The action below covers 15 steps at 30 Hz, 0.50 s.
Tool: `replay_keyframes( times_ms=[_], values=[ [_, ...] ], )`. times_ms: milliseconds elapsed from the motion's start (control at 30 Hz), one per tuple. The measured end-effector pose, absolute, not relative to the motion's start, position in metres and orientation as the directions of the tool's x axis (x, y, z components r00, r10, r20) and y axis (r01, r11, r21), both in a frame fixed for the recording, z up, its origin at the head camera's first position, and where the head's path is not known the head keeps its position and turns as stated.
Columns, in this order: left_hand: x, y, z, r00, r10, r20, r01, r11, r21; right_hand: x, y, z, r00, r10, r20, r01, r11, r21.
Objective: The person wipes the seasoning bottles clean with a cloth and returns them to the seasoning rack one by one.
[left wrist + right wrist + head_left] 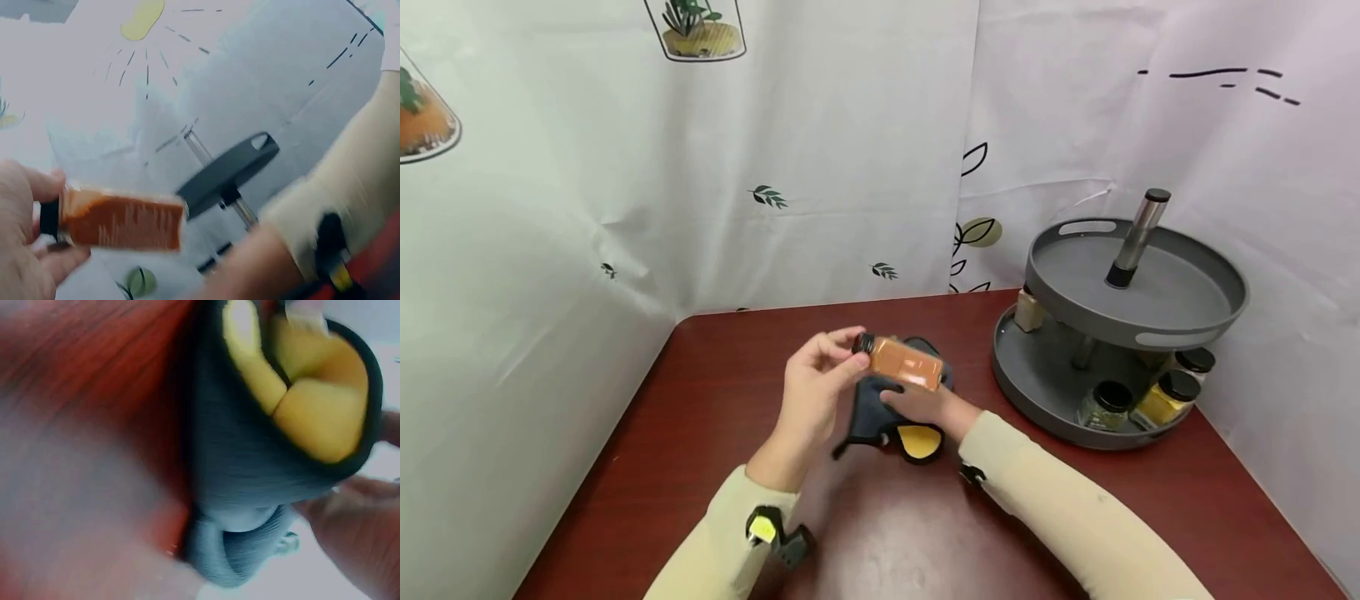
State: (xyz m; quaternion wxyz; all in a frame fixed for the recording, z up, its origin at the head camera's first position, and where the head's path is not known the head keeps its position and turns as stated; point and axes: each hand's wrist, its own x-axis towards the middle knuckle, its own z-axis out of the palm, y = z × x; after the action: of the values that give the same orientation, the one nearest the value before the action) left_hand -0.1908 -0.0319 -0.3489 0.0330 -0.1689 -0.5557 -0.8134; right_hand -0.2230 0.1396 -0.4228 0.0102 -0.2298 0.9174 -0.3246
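My left hand (815, 379) pinches the black cap of a small clear spice jar (906, 364) filled with orange-brown powder. The jar lies nearly level, its base pointing right; in the left wrist view, the jar (125, 220) shows faint lettering on its side. Just below and behind it, my right hand (928, 407) grips a dark grey-blue cloth piece (871, 410) with black trim and yellow lining. In the right wrist view the cloth (250, 450) is folded into an open pouch shape. Part of the right hand is hidden behind the jar and cloth.
At the right stands a grey two-tier turntable (1138, 292) with a metal post. Its lower tier bears several black-capped spice jars, among them a yellow one (1163, 402) and a green one (1105, 407). A printed white curtain (850, 150) backs the dark red table (745, 367).
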Motion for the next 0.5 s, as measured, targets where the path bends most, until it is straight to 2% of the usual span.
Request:
replay_keyframes(
  times_ms=[67,133,267,367,500],
  values=[
    [-0.204,-0.022,-0.332,-0.95,0.169,0.262,0.21,-0.276,0.938,-0.231,0.139,-0.432,-0.885,-0.461,0.063,-0.379,0.634,-0.675],
    [-0.218,-0.01,-0.319,-0.954,0.211,0.212,0.182,-0.152,0.971,-0.226,0.143,-0.432,-0.895,-0.444,0.035,-0.346,0.644,-0.683],
    [-0.245,0.024,-0.307,-0.951,0.279,0.133,0.18,0.148,0.972,-0.192,0.163,-0.427,-0.878,-0.467,0.101,-0.43,0.681,-0.593],
    [-0.258,0.053,-0.31,-0.941,0.326,0.092,0.216,0.371,0.903,-0.155,0.177,-0.423,-0.844,-0.527,0.101,-0.492,0.683,-0.54],
    [-0.262,0.085,-0.318,-0.942,0.334,0.043,0.201,0.454,0.868,-0.115,0.188,-0.409,-0.807,-0.583,0.092,-0.529,0.646,-0.55]
  ],
)
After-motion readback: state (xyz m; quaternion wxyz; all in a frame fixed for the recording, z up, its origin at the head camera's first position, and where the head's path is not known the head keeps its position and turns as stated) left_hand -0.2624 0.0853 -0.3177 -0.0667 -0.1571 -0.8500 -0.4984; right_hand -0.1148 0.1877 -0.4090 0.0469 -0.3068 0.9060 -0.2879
